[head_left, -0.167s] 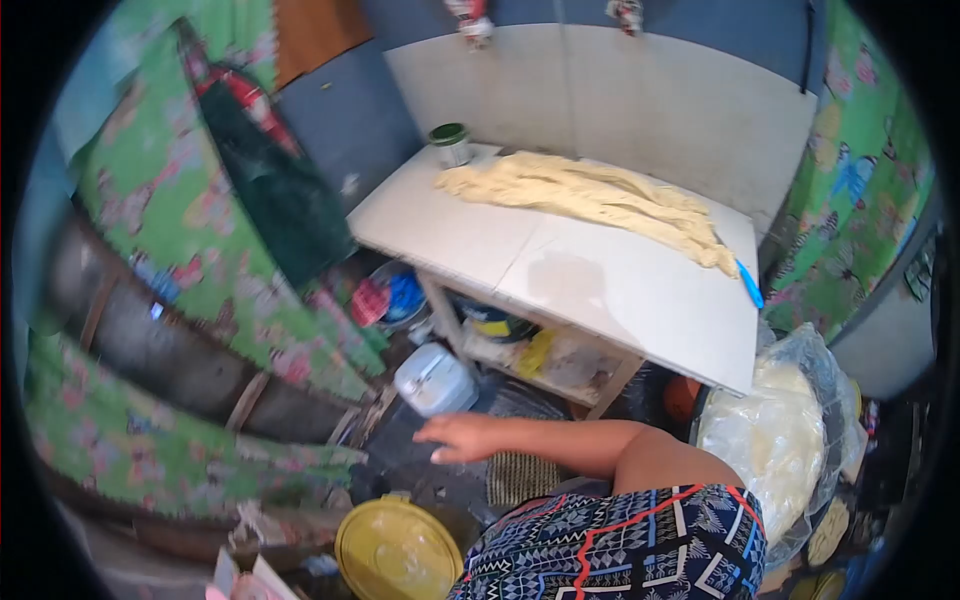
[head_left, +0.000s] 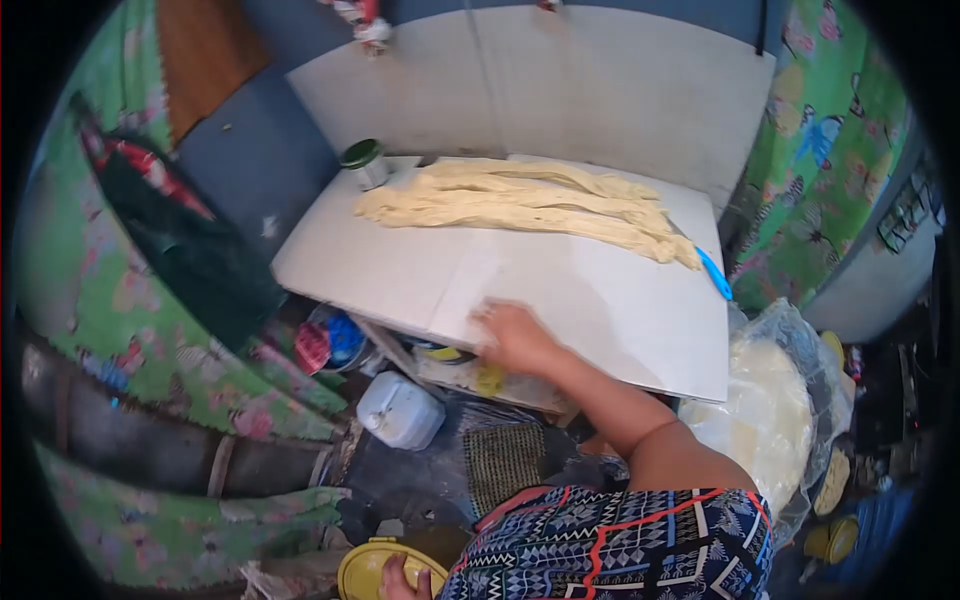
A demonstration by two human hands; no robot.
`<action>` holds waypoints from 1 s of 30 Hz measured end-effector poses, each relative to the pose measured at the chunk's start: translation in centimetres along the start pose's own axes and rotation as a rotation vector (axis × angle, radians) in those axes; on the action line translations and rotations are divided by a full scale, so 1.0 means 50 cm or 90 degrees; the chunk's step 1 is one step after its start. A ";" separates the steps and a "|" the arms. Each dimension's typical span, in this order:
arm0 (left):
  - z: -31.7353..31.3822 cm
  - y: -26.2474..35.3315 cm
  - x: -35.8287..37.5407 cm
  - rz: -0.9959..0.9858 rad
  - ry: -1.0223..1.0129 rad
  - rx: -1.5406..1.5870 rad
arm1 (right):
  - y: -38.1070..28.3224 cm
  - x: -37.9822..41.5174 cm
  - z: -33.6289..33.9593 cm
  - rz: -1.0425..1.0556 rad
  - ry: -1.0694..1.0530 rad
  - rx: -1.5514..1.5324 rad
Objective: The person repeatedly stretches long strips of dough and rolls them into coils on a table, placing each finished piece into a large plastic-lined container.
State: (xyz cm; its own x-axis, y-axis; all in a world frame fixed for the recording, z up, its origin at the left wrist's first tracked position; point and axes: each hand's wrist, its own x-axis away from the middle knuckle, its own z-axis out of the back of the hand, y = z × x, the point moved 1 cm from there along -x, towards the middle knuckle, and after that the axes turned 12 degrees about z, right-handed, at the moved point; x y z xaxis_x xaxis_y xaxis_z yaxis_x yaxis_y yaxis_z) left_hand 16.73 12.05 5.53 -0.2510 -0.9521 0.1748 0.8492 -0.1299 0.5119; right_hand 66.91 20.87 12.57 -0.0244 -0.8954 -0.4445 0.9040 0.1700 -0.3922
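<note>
My right hand reaches over the front edge of the white table, empty, its fingers loosely spread and slightly blurred. Long folded strips of pale yellow dough lie along the back of the tabletop. At their right end rests a blue-handled tool, its other end partly hidden by dough. Low in view, my left hand shows only some fingers, held apart in front of a round yellow lid; the rest is cut off by the frame.
A green-rimmed can stands at the table's back left corner. On the floor are a white plastic jug and a woven mat. A plastic-covered tub of pale material stands right of the table. Floral curtains hang at both sides.
My right hand has risen from above the floor to the table's front edge. My left hand has come into view at the bottom. The view has shifted, moving the table leftward.
</note>
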 end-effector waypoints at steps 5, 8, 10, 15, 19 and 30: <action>-0.035 0.326 -0.247 -0.234 -0.189 -0.115 | 0.270 0.117 0.149 -0.472 -0.044 0.179; -0.072 0.447 -0.360 -0.345 -0.205 -0.064 | 0.395 0.187 0.172 -0.563 0.036 0.338; -0.096 0.509 -0.425 -0.396 -0.194 -0.065 | 0.460 0.237 0.163 -0.565 0.098 0.369; -0.173 0.616 -0.585 -0.488 -0.130 -0.057 | 0.494 0.256 0.163 -0.557 0.172 0.414; -0.246 0.698 -0.715 -0.495 -0.077 -0.110 | 0.496 0.251 0.158 -0.551 0.215 0.433; -0.345 0.874 -0.860 -0.681 -0.189 -0.170 | 0.430 0.124 0.186 -0.445 0.586 0.036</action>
State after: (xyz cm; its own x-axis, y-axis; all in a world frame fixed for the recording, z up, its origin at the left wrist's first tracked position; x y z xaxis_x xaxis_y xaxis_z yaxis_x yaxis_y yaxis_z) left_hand 72.65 42.55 5.87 -0.9750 -0.2195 -0.0339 0.1965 -0.9236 0.3293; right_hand 90.15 15.15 8.89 -0.8069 -0.1446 -0.5727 0.5883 -0.2836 -0.7573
